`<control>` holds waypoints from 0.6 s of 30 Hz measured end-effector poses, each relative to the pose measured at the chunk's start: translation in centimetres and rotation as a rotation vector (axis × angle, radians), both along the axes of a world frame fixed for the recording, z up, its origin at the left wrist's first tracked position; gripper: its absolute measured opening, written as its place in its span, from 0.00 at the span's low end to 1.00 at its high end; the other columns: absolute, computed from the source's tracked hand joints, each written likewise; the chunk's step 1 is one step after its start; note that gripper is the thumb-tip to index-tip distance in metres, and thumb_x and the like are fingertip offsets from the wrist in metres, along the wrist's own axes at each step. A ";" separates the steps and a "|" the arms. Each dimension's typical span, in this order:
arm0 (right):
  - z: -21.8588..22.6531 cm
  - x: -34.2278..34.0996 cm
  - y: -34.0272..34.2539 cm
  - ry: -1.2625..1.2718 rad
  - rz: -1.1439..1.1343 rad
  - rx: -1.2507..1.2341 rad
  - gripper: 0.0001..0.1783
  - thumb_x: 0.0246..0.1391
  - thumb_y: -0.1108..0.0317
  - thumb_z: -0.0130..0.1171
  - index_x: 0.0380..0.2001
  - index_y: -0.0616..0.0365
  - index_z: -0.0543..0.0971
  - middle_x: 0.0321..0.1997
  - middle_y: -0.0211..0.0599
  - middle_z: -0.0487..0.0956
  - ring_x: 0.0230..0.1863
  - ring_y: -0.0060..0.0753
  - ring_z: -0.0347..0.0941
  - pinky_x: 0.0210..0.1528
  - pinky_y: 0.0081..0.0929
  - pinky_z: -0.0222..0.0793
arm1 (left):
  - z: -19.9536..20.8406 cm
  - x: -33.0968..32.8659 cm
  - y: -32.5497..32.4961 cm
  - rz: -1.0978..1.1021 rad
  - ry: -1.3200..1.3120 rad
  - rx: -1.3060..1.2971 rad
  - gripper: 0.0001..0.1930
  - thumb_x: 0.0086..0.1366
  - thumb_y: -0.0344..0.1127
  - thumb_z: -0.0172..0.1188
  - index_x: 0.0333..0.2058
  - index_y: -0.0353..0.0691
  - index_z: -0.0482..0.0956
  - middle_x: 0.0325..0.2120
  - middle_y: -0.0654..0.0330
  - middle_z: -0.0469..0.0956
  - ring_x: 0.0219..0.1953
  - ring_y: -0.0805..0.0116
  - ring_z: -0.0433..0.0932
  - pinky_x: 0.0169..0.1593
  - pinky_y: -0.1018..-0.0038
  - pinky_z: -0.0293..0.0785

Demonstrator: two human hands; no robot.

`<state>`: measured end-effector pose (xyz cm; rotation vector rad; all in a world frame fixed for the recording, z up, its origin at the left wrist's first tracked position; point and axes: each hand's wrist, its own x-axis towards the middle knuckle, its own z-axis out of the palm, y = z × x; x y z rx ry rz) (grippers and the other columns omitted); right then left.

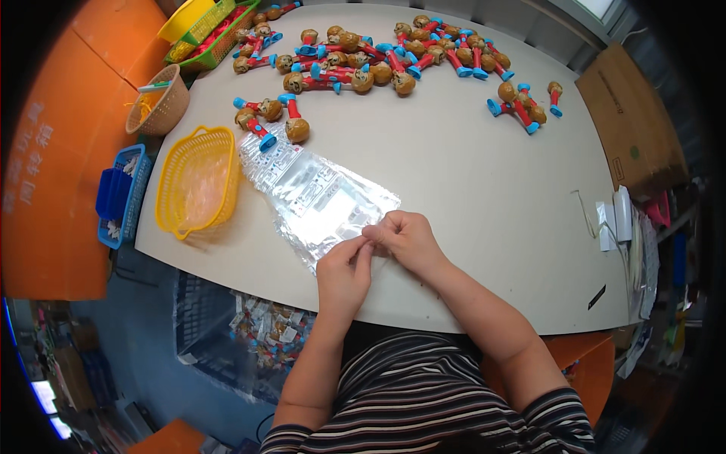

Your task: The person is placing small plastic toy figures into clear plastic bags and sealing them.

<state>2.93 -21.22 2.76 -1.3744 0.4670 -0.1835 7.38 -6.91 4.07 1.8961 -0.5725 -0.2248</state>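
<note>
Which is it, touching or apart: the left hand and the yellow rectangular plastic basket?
Apart: the head view shows pale tabletop between the left hand and basket.

1. Table (484, 197): figurine cluster (363, 79) along far side; smaller group (522, 116) at far right.
2. Bag pile (325, 189): on table, left of middle; a few figurines (299, 130) at its far end.
3. Shallow basket (167, 181): on table, left of bag pile.
4. Round basket (171, 108): behind it, at table's left edge.
5. Cardboard box (635, 121): at table's right edge.
6. Crate (189, 310): below near-left edge, packets (272, 329) inside.
</note>
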 end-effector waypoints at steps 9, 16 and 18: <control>2.9 0.8 -2.6 0.196 0.348 -0.354 0.18 0.56 0.62 0.67 0.18 0.61 0.75 0.17 0.29 0.73 0.21 0.15 0.64 0.21 0.20 0.59 | -1.6 -0.5 -0.3 0.032 -0.575 0.185 0.18 0.49 0.22 0.58 0.42 0.34 0.75 0.36 0.50 0.77 0.39 0.47 0.76 0.44 0.57 0.71; 3.3 11.6 -15.0 0.005 -0.107 -1.315 0.23 0.56 0.55 0.65 0.48 0.61 0.75 0.48 0.48 0.78 0.50 0.45 0.76 0.53 0.38 0.71 | -2.7 -0.7 -1.3 0.087 -0.631 0.082 0.13 0.49 0.22 0.61 0.37 0.34 0.75 0.34 0.49 0.77 0.39 0.49 0.77 0.44 0.60 0.73; 2.8 15.8 -17.2 -0.071 -0.119 -1.396 0.26 0.56 0.53 0.65 0.51 0.60 0.74 0.55 0.51 0.74 0.56 0.50 0.71 0.56 0.41 0.69 | -2.8 -0.5 -1.2 0.077 -0.661 0.081 0.12 0.49 0.22 0.61 0.35 0.35 0.75 0.34 0.50 0.77 0.38 0.49 0.77 0.43 0.61 0.73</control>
